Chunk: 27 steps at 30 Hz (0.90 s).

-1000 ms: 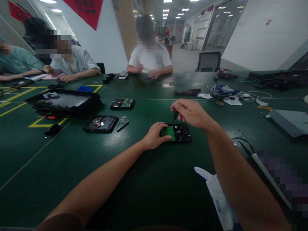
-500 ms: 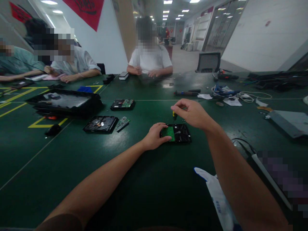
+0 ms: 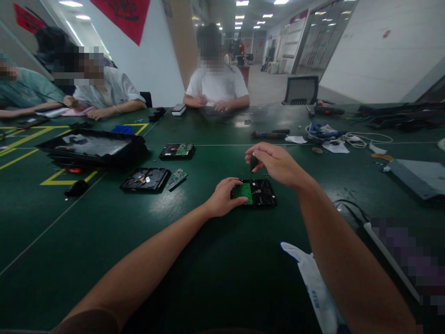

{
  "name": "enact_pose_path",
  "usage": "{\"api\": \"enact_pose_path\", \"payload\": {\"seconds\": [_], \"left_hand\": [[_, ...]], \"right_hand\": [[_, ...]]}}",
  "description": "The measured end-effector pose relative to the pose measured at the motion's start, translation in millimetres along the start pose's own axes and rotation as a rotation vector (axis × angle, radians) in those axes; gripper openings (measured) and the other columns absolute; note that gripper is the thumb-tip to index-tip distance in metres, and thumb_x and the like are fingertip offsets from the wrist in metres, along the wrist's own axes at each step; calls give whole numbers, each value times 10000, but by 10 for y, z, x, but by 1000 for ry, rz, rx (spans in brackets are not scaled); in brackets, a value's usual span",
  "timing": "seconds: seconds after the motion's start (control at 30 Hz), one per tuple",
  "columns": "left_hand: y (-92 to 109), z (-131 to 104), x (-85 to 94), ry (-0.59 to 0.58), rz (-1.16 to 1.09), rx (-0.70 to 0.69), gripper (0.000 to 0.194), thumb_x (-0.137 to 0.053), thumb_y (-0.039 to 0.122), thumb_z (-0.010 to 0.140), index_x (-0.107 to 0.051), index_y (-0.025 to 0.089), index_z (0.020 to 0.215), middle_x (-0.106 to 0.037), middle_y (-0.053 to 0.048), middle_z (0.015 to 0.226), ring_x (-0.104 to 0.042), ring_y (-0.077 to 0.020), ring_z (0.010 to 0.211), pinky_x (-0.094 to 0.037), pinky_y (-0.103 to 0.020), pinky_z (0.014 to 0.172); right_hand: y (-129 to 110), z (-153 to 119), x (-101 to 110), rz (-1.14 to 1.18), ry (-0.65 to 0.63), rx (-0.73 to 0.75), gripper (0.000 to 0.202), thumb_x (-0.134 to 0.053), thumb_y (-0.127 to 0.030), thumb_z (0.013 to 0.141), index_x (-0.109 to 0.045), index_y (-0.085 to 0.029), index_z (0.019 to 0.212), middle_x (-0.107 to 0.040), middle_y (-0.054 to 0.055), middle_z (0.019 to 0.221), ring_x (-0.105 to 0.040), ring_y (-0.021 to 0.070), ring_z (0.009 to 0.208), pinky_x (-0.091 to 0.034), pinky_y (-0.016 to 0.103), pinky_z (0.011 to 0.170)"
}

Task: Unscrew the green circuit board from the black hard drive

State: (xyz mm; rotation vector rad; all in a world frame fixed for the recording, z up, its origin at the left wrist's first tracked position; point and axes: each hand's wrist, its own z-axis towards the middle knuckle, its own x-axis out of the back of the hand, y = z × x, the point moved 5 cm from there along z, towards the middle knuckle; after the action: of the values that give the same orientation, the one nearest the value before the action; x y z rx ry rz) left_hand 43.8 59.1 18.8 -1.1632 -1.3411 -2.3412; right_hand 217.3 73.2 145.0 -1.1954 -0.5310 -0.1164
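Observation:
A black hard drive [image 3: 264,192] with a green circuit board [image 3: 244,191] lies flat on the green table [image 3: 208,241]. My left hand [image 3: 227,197] grips the drive's left end, fingers on the far edge and thumb across the near side. Above the drive's far edge, my right hand [image 3: 269,162] holds a small screwdriver [image 3: 253,164] upright by its handle, its shaft reaching down to the board's far edge. Small screws [image 3: 266,175] lie just behind the drive.
Left are an opened drive [image 3: 146,179], a loose circuit board [image 3: 178,179], another drive [image 3: 177,151] and black trays [image 3: 93,147]. Right are a white glove [image 3: 314,283], a metal box [image 3: 419,178], cables [image 3: 325,131] and tools [image 3: 269,135]. People sit across the table.
The fingers of my right hand have shifted around the screwdriver handle, which has turned. My left hand and the drive have stayed in place.

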Motion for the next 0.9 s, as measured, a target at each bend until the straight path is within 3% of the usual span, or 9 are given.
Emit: {"api": "enact_pose_path", "payload": {"seconds": [0.23, 0.4, 0.57, 0.9], "left_hand": [[23, -2, 8, 8, -1, 1, 555, -746, 474, 891, -589, 186, 1339, -574, -167, 1444, -530, -320, 1372, -398, -523, 1183], [20, 0, 3, 4, 2, -1, 555, -742, 472, 894, -590, 181, 1341, -579, -171, 1440, -534, -323, 1367, -407, -522, 1175], [7, -3, -6, -1, 7, 1, 566, -745, 473, 889, -584, 189, 1352, -575, -166, 1446, -531, -326, 1369, -405, -533, 1172], [35, -5, 12, 4, 3, 12, 541, -739, 475, 893, -590, 198, 1333, -575, -162, 1449, -530, -327, 1376, -403, -537, 1176]], "right_hand": [[-33, -26, 40, -165, 54, 22, 308, -629, -457, 959, -730, -222, 1132, -747, 78, 1019, -677, 218, 867, -568, 324, 638], [-47, -22, 41, -240, 58, 46, 270, -605, -413, 970, -762, -223, 1077, -756, 75, 1055, -672, 214, 875, -549, 342, 702], [-23, -14, 42, -204, 52, 59, 232, -596, -352, 968, -746, -218, 1085, -748, 71, 1024, -669, 209, 872, -552, 353, 728], [-19, -23, 2, -89, -2, 49, 243, -601, -410, 979, -732, -226, 1067, -733, 67, 1003, -673, 203, 875, -596, 318, 658]]}}
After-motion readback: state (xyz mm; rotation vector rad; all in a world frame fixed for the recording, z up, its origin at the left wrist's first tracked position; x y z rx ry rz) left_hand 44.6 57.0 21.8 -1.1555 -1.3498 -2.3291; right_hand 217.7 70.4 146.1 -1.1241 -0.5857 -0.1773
